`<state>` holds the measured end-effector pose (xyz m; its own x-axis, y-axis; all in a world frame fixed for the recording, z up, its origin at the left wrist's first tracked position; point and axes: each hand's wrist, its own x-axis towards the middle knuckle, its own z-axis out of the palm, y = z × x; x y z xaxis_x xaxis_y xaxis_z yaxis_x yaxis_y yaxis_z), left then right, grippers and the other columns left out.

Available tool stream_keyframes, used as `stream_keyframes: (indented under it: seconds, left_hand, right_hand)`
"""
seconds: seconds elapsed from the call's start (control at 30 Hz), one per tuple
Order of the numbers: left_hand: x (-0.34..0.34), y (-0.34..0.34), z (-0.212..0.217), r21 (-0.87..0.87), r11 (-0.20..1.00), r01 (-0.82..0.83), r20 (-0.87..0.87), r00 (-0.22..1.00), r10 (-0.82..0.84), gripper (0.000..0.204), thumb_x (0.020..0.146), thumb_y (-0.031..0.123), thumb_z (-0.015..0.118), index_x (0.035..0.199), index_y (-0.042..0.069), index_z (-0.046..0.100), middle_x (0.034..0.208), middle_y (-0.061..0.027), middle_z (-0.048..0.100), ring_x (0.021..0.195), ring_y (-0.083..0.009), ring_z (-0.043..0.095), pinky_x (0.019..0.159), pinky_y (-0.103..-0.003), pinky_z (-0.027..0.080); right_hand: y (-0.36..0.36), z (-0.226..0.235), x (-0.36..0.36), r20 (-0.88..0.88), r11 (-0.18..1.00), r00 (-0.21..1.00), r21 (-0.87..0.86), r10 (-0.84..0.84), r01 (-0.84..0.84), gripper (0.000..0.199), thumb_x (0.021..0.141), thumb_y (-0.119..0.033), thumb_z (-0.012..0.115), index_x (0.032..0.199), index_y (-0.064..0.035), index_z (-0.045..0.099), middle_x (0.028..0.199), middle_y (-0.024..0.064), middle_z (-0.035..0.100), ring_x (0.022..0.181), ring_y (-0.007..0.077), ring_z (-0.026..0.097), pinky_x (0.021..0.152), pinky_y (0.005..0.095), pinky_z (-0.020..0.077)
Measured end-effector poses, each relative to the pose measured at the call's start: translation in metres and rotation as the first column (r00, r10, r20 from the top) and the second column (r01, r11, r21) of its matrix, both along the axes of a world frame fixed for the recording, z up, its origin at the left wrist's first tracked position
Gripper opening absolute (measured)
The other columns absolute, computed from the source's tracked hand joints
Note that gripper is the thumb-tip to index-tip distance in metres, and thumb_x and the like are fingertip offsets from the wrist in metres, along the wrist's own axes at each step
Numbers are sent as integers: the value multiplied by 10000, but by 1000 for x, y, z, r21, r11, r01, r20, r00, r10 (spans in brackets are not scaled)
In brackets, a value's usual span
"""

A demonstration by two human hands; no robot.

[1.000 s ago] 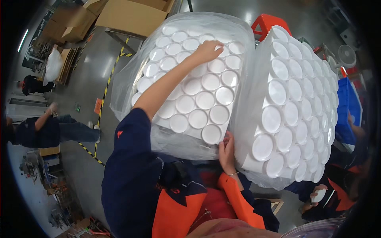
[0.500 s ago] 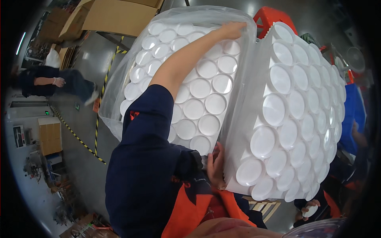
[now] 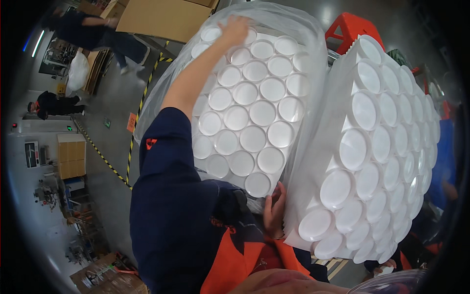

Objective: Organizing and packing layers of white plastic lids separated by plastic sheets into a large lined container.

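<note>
A: Where are the hands right now?

B: The left hand (image 3: 235,30) reaches far up, fingers spread flat on the top end of the clear plastic bag of stacked white round lids (image 3: 254,108). The right hand (image 3: 274,213) is low, close to the body, fingers curled around that bag's bottom edge, pinching the plastic film.

A: And the second bundle?

B: Another clear bag packed with white round lids (image 3: 377,157) sits just to the right of the right hand, touching the first bag along its side.

A: How would you handle the held bag well?

B: I'd judge it bulky and floppy, so keep one palm high and one low, press evenly, and hug it against the dark blue sleeve (image 3: 171,196) so the stacks inside don't slide.

A: Anything around?

B: A red plastic stool (image 3: 355,27) beyond the bags, brown cardboard boxes (image 3: 164,17) near the left hand, other people on the grey floor (image 3: 112,98).
</note>
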<state>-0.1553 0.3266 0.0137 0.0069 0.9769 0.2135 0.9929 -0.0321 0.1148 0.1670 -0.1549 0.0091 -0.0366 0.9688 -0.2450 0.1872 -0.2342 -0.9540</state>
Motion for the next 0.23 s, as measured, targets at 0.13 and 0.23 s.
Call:
stream_keyframes:
  seconds: [0.13, 0.23]
  left_hand:
    - [-63, 2, 7, 3, 996, -91, -202, 975, 90, 437, 883, 211, 468, 1319, 182, 495, 1393, -93, 450, 1340, -341, 336, 990, -739, 235]
    - [-96, 9, 16, 196, 981, 3, -439, 894, 85, 453, 881, 203, 459, 1332, 190, 494, 1329, -119, 517, 1215, -354, 487, 969, -690, 321]
  right_hand:
    - [2, -2, 0, 10, 1000, 1000, 22, -7, 7, 496, 893, 4, 478, 1372, 36, 354, 1125, 131, 493, 952, 209, 451, 893, 302, 372]
    - [2, 2, -3, -39, 999, 999, -32, -20, 19, 498, 895, 0, 481, 1375, 34, 352, 1127, 132, 494, 960, 206, 452, 907, 307, 365]
